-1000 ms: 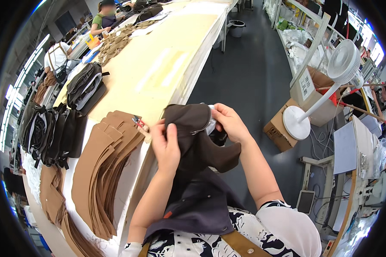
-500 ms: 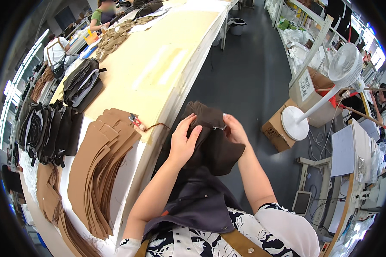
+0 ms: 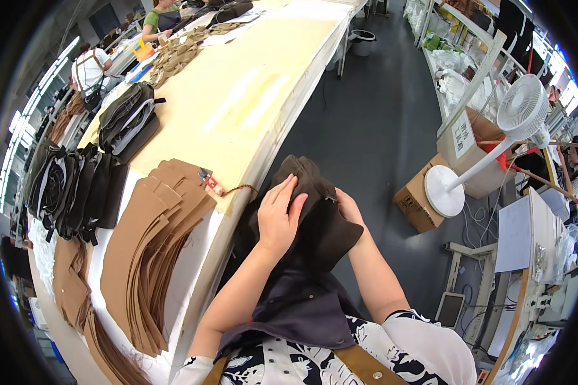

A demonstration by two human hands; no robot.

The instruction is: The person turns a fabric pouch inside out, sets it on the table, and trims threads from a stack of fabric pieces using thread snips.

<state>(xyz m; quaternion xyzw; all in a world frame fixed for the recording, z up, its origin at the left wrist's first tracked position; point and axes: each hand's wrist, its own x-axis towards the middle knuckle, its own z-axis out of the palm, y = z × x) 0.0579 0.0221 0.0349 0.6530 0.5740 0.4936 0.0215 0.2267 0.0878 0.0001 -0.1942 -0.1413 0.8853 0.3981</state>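
Observation:
My left hand (image 3: pixel 279 215) is closed on a dark brown fabric pouch piece (image 3: pixel 321 237), fingers laid over its top. My right hand (image 3: pixel 348 208) grips its right side, partly hidden behind the fabric near a small metal zip detail. On the table to the left, red-handled thread snips (image 3: pixel 210 181) with a cord lie beside a fanned stack of tan curved panels (image 3: pixel 144 250). Further left are piles of black-brown bag pieces (image 3: pixel 64 186), with another bundle (image 3: pixel 125 122) behind them.
The long cream-topped table (image 3: pixel 250 96) runs away on my left, with two co-workers (image 3: pixel 90 70) along its far side. An aisle separates it from shelving, a white standing fan (image 3: pixel 520 102), a cardboard box (image 3: pixel 417 192) and a workstation (image 3: pixel 514 237) on my right. A bucket (image 3: pixel 363 42) stands farther back.
Both hands have moved rightward from the table edge with the piece, which has turned and bunched upright. My left fingers now lie over its top; my right hand is more hidden behind it.

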